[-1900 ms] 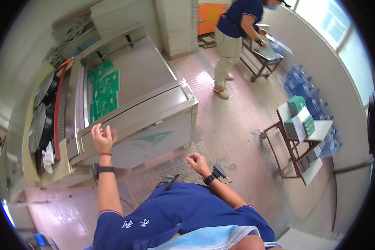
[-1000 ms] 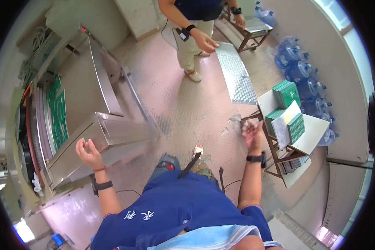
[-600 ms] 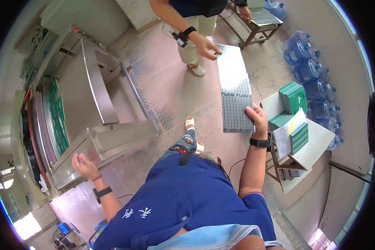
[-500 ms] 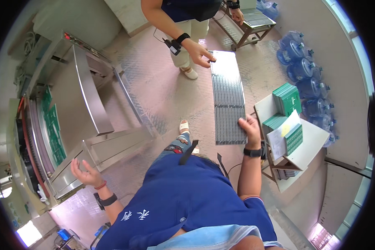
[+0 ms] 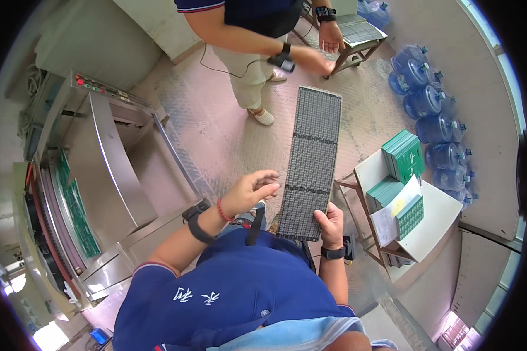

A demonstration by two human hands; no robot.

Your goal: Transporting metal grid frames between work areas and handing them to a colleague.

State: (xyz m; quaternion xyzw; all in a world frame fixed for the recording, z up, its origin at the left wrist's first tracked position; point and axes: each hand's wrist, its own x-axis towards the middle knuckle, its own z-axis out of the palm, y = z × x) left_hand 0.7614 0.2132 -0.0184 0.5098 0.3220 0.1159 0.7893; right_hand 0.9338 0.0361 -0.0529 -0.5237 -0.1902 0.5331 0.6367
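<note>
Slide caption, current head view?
Right hand holds a dark gridded panel near one corner; open left hand beside it.

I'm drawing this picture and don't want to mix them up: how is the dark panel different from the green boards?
The dark panel is blackish with a fine grid; the green boards are mostly green.
The dark panel looks like one long strip; the green boards are in stacks.
The person's right hand holds the dark panel; the green boards sit on the stand.
Both look flat and straight-edged.
</note>
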